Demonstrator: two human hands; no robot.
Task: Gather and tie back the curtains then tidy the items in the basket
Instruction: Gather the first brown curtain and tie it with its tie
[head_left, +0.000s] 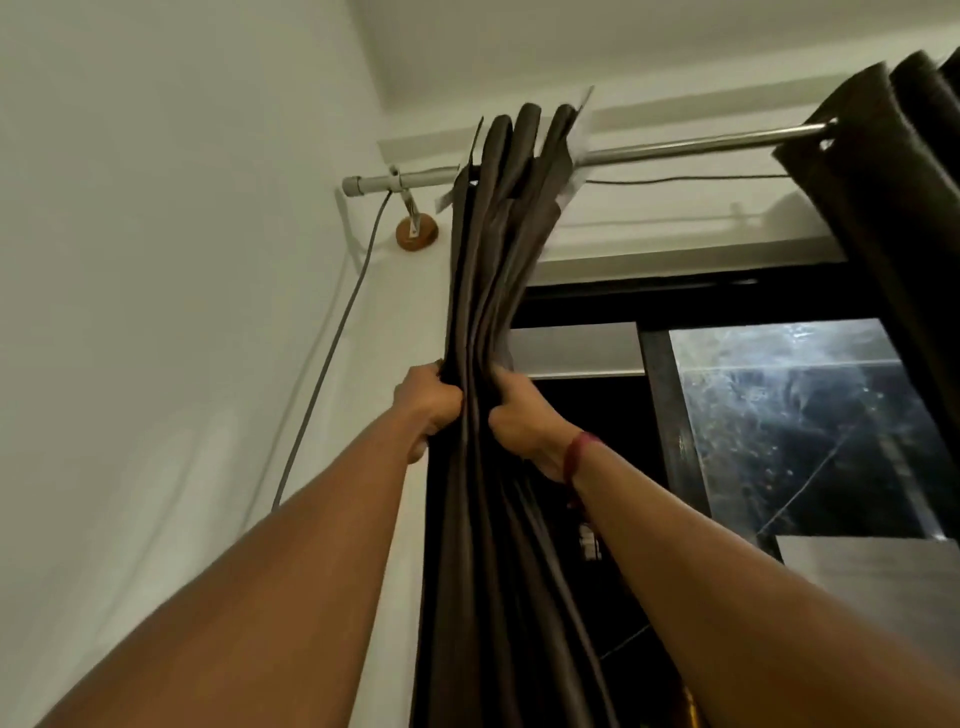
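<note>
Am reaching overhead, left hand (428, 402) and right hand (519, 415) each closing grip around bunched dark curtain (491, 270) hanging from rod (691, 146) beside window. Fabric seeming soft, heavy, slightly slick; gathering mid-height folds suiting best.

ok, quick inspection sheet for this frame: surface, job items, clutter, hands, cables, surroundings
Surface: nothing seen.
Job's things: left curtain bunched on the rod; right curtain hangs loose; no tie or basket seen.
Clutter: nothing seen.
Hands: left hand and right hand both clenched on the left curtain.
Cables: grey cable down the wall; thin wire under the rod.
Surroundings: white wall, dark window.
</note>
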